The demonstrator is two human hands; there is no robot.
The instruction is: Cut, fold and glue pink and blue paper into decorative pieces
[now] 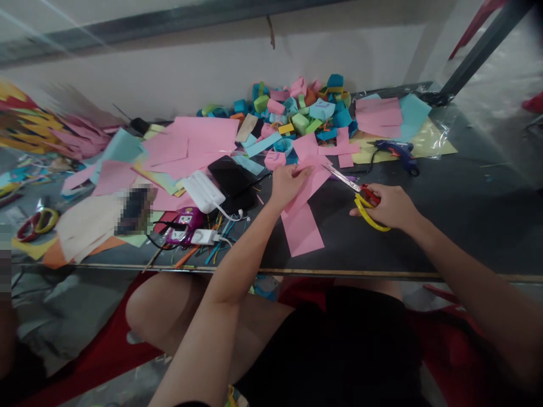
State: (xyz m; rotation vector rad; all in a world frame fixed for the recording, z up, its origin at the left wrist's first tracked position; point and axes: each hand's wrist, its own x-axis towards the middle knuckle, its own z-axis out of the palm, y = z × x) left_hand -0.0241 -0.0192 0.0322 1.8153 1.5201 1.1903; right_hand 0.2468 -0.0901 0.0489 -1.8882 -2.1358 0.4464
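Observation:
My left hand (288, 183) is closed on a piece of pink paper (316, 182), fingers pinching its left side above the dark table. In my right hand (390, 206) is a pair of scissors (345, 180) with one red and one yellow handle loop. Their metal blades point left and up, with the tips at the right edge of the pink paper. Another pink sheet (303, 232) lies on the table just below the held piece. A cross-shaped pink cutout (343, 148) rests behind the blade tips.
Folded paper boxes (297, 110) in several colours are heaped at the back. A blue glue gun (396, 152) lies right. Left are pink sheets (203, 135), a white power bank (203, 191), a black phone (231, 178), a purple power strip (185, 223) and second scissors (38, 223).

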